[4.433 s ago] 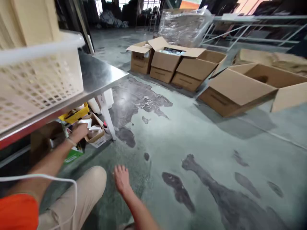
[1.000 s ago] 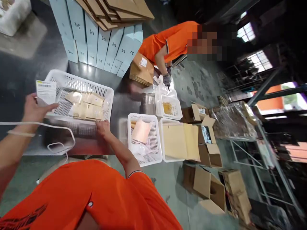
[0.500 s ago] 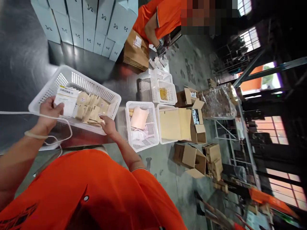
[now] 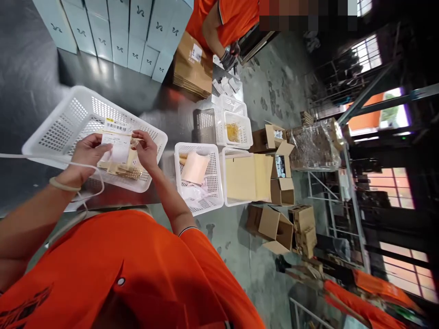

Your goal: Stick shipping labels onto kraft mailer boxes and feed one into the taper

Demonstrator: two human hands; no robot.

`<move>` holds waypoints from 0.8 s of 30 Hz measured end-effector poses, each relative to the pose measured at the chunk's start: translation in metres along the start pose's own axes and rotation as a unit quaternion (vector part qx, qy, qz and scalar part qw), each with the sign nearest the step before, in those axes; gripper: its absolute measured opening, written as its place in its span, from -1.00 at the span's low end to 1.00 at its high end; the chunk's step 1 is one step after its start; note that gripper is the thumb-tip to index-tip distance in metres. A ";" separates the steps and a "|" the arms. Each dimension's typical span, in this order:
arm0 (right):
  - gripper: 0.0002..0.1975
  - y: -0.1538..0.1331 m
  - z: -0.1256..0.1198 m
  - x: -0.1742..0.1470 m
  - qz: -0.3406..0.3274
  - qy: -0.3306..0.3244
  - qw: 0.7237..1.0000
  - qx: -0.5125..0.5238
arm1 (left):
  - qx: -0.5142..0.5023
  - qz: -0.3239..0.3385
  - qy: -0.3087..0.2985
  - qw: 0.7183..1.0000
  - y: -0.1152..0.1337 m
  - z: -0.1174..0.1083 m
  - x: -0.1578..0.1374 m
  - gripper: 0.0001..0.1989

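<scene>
Paper (image 4: 116, 147), a white slip with printed lines, sits between both hands above the near end of a white basket (image 4: 65, 121). Left hand (image 4: 87, 153) pinches its left edge with thumb and fingers curled in; right hand (image 4: 146, 148) pinches its right edge, fingers bent over the top corner. Just behind the slip a label (image 4: 118, 125) with a barcode and a yellow stripe shows, though whether it is part of the same sheet cannot be told. Under the hands, tan packets (image 4: 120, 169) lie in a loose pile on the basket's floor. The basket rests on a dark metal table (image 4: 27, 77). A white cord (image 4: 92, 176) loops across the left wrist and the basket's near rim.

To the right stands a second basket (image 4: 199, 176) holding a pink pouch (image 4: 195, 167), and next to it a third with flat cardboard (image 4: 248, 177). Beyond these are two smaller baskets, one with yellow bits (image 4: 233, 132). Pale blue boxes (image 4: 120, 27) stand in rows at the table's far side, beside a stack of brown bags (image 4: 192, 68). A co-worker's gloved hand (image 4: 227, 59) is near white scraps at the table's end. Open cartons (image 4: 277, 183) stand on the floor.
</scene>
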State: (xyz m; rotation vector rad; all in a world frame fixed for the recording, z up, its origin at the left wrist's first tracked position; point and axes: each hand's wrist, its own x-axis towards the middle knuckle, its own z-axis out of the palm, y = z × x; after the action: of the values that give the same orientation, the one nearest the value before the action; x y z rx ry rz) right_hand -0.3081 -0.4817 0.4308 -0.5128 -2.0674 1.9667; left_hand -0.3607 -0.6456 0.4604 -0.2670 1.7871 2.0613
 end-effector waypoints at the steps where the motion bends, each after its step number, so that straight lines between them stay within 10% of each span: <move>1: -0.74 0.000 -0.003 0.004 0.002 -0.008 1.000 0.009 | -0.013 -0.002 -0.004 1.000 0.000 0.004 0.000 -0.57; 17: -0.88 -0.020 -0.031 0.030 -0.037 0.007 0.991 -0.128 | 0.000 -0.046 -0.046 0.998 0.010 0.028 -0.008 -0.60; 21: -0.91 -0.025 -0.069 0.051 0.047 0.198 0.978 -0.036 | 0.024 -0.026 0.013 0.999 0.019 0.011 0.000 -0.66; 24: -0.90 -0.024 -0.099 0.048 0.031 0.192 0.981 -0.029 | 0.002 -0.001 0.128 0.992 0.022 -0.011 0.010 -0.58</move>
State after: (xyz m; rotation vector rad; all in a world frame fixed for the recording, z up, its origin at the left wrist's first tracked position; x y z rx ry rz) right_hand -0.3134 -0.3724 0.4580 -0.9006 -1.8863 1.6800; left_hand -0.3803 -0.6569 0.4741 -0.5537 1.9348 2.1006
